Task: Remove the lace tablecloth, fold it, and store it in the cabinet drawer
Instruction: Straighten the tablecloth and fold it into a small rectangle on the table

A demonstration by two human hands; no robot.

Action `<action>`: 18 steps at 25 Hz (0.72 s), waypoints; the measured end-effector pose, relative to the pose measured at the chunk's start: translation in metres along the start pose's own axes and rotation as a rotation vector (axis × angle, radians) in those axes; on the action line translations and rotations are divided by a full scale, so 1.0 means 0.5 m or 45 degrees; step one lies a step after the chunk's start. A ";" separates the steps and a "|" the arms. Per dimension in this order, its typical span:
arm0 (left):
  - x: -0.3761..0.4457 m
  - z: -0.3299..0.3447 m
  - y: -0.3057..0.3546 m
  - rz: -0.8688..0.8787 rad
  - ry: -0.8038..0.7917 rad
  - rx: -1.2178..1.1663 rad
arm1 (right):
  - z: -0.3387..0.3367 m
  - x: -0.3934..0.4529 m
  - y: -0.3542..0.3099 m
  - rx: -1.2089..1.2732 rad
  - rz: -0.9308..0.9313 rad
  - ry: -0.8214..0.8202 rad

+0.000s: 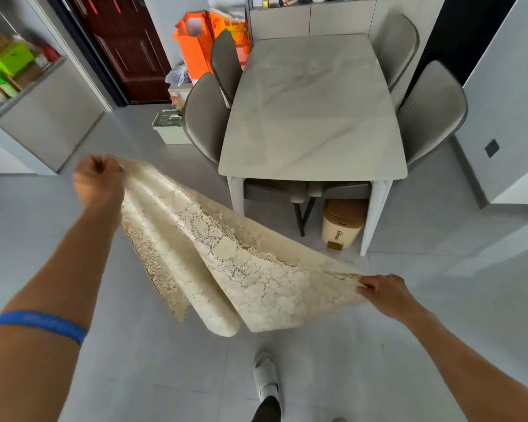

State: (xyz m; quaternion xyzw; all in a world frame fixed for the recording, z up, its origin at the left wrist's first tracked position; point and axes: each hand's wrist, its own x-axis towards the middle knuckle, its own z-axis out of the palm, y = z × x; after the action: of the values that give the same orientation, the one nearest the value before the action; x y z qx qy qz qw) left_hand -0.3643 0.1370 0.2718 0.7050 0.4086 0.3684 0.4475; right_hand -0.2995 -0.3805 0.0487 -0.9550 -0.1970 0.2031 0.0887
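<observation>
At the far left I saw a grey cabinet (pixel 48 117) with coloured boxes on its top, and beside it a dark red door (pixel 122 47). My left forearm wore a blue wristband (pixel 40 325). My left hand (pixel 96 181) was raised, its fingers curled tight round one upper corner of the lace tablecloth (pixel 214 257). The cloth was off the table and hung in the air between my two hands, cream with a gold lace border, doubled over itself so that a rounded fold sagged low toward the grey tiled floor (pixel 165 376) without touching it. Behind it stood orange bags (pixel 195 47) and a small white box (pixel 171 129) on the floor, next to two grey chairs (pixel 208 117) on the table's left side. The marble table (pixel 311 111) stood bare ahead of me, with a cream bin (pixel 343 223) under its near end. Below, one foot in a white slipper (pixel 265 376) stood on the tiles. My right hand (pixel 384 292) was lower, thumb and fingers pinched on the cloth's opposite corner. Two more chairs (pixel 430 111) lined the table's right side, and a pale wall panel (pixel 506 102) closed the right edge.
</observation>
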 end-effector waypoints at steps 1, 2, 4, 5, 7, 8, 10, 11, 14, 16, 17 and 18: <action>0.010 -0.011 -0.029 -0.070 0.005 0.037 | -0.015 0.003 0.015 -0.060 0.027 -0.010; 0.018 -0.021 -0.056 -0.130 0.002 0.053 | -0.028 0.003 0.031 -0.126 0.071 -0.048; 0.018 -0.031 -0.102 -0.201 -0.018 0.067 | -0.051 0.003 0.059 -0.264 0.153 -0.120; 0.011 -0.031 -0.120 -0.227 -0.038 0.072 | -0.060 0.003 0.068 -0.337 0.178 -0.114; -0.005 -0.036 -0.144 -0.259 -0.084 0.051 | -0.084 0.012 0.075 -0.488 0.200 0.012; -0.010 -0.038 -0.154 -0.257 -0.104 0.046 | -0.098 0.014 0.078 -0.512 0.217 0.110; -0.013 -0.047 -0.170 -0.237 -0.116 0.065 | -0.130 0.020 0.089 -0.355 0.179 0.316; -0.012 -0.051 -0.176 -0.230 -0.107 0.073 | -0.150 0.020 0.096 -0.182 0.121 0.404; -0.015 -0.060 -0.183 -0.278 -0.084 0.019 | -0.208 0.019 0.096 0.045 -0.107 0.611; -0.018 -0.064 -0.182 -0.325 -0.105 -0.009 | -0.234 0.021 0.083 0.019 -0.155 0.702; -0.019 -0.065 -0.179 -0.355 -0.117 -0.008 | -0.244 0.024 0.074 0.001 -0.148 0.734; -0.020 -0.065 -0.178 -0.382 -0.124 -0.012 | -0.252 0.028 0.068 -0.031 -0.120 0.751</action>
State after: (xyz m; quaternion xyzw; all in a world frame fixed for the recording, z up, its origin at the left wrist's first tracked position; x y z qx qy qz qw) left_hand -0.4188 0.1621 0.1982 0.6509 0.4855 0.2647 0.5202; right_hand -0.2230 -0.4165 0.1489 -0.9636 -0.2092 -0.0899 0.1398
